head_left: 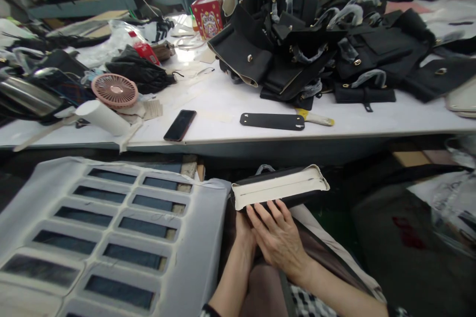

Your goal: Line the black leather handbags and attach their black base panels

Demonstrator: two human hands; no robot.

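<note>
A black handbag (297,200) lies tilted over my lap, with a cream panel (280,187) facing up and a line along its middle. Part of a plastic-wrapped handle (265,169) shows behind it. My left hand (244,230) grips the bag's lower left corner from below; its fingertips are hidden behind the bag. Across the bag's near side lies my right hand (277,235), fingers stretched and apart, tips at the edge of the cream panel. The right thumb is out of sight.
A white table ahead carries a pile of black handbags (282,54), a phone (180,125), a black strap piece (272,121), a yellow-ended brush (316,118), a white roll (102,117) and a pink fan (114,90). A slotted, cloth-covered rack (197,237) stands left, dark box (405,237) right.
</note>
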